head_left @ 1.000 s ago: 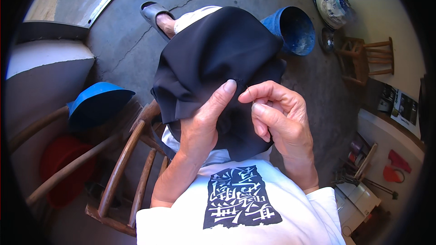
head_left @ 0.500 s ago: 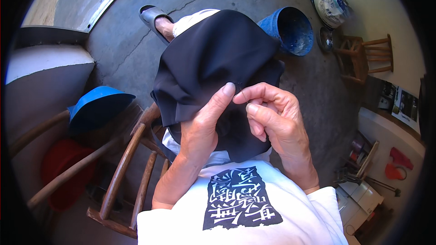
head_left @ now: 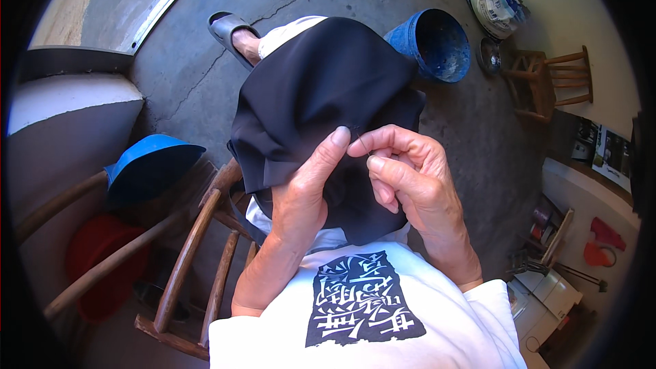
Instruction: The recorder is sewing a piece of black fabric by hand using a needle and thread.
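Observation:
A black cloth (head_left: 321,75) lies draped in loose folds over my lap. My left hand (head_left: 304,188) grips it, with the thumb on top and the other fingers hidden beneath the fabric. Close by on the right, my right hand (head_left: 410,171) has its thumb and forefinger nearly together, the other fingers curled in. A very thin dark strand, like a thread or a needle, runs by its forefinger toward the cloth beside the left thumb; which of the two it is I cannot make out.
To the left stand a wooden chair (head_left: 188,260), a blue plastic basin (head_left: 154,164) and a red basin (head_left: 102,253). Ahead on the right, a blue bucket (head_left: 437,44) sits on the concrete floor, near a metal bowl (head_left: 489,55), a sack (head_left: 493,8) and a small wooden chair (head_left: 536,82).
Both hands keep almost the same place and grip. The thumb and forefinger of my right hand have shifted very slightly; the whole view has moved a little.

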`<action>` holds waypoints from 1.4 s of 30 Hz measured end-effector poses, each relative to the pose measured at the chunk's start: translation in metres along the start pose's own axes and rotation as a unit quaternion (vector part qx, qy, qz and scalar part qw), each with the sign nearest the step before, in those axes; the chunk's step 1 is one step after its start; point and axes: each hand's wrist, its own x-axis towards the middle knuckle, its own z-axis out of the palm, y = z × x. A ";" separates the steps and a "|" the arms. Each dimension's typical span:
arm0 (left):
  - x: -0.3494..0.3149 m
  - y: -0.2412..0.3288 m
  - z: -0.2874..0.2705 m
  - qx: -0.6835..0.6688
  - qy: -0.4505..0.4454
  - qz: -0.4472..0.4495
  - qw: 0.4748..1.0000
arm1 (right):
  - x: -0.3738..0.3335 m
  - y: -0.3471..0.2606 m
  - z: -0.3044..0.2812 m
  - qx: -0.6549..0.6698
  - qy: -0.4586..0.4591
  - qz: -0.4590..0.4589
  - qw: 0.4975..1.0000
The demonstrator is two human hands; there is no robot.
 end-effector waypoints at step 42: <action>0.004 -0.003 0.000 -0.039 0.004 0.030 0.999 | -0.005 0.006 -0.003 -0.013 -0.006 -0.022 1.000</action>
